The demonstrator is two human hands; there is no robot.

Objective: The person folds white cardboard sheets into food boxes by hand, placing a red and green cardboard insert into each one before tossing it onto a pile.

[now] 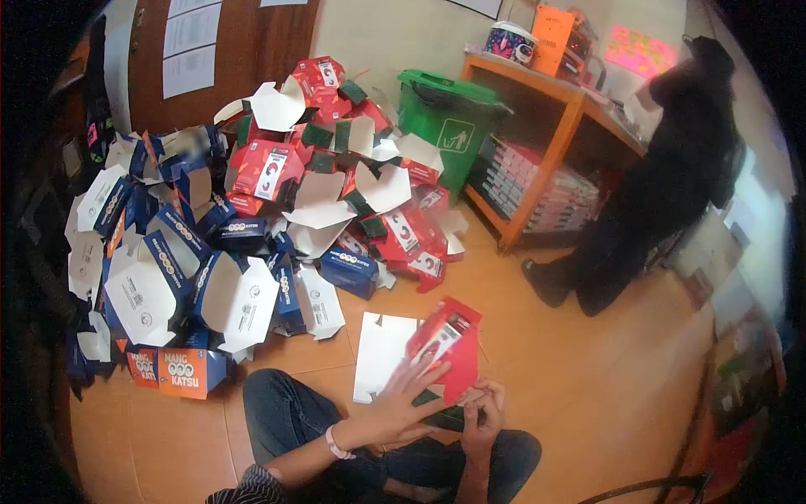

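In the head view, a partly folded red carton with a white inner lid is held over my crossed legs. My left hand lies across the carton's near side, its fingers on the printed panel. At the lower right corner, my right hand is closed on the carton's edge, beside a dark green side panel. The white lid stands out to the left. Part of the carton's underside is hidden by my hands.
A heap of red cartons and blue cartons lies at left and centre. Behind it are a green bin and an orange wooden shelf holding stacked flat cartons. A person in dark clothes stands at right.
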